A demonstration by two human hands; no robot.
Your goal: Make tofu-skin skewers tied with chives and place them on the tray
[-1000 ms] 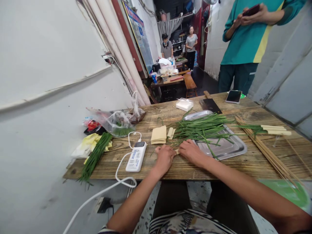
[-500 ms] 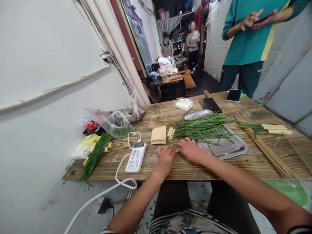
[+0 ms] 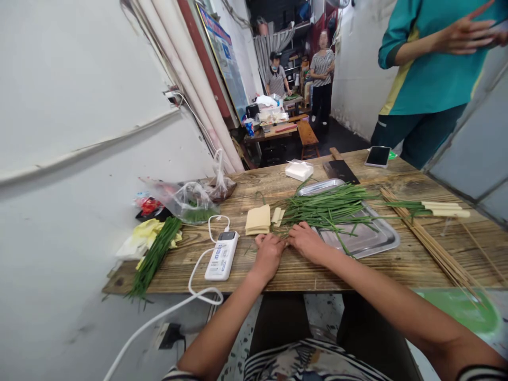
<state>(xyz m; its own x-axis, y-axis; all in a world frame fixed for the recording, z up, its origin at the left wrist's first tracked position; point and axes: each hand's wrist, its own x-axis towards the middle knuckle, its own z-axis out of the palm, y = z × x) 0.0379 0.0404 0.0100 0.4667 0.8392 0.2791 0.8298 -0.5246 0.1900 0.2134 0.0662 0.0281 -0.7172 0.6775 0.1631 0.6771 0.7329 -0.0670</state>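
Observation:
My left hand and my right hand meet at the tabletop, fingers curled and pressed together. Whatever lies between the fingertips is mostly hidden beneath them. Just beyond my left hand is a stack of pale yellow square sheets resembling tofu skin. Two small pale rolled pieces lie beside that stack. A heap of long green garlic chives spreads over a metal tray, right beyond my right hand. Farther right, pale rolls with chives sticking out of their ends rest near wooden skewers.
A white power bank with a cable sits left of my hands. More chives and plastic bags line the left edge. A cleaver, a white box and a phone are at the back. A person stands beyond.
My hands have drawn slightly closer together, and the pale bit between them is now covered. The person in teal has shifted to the right and turned.

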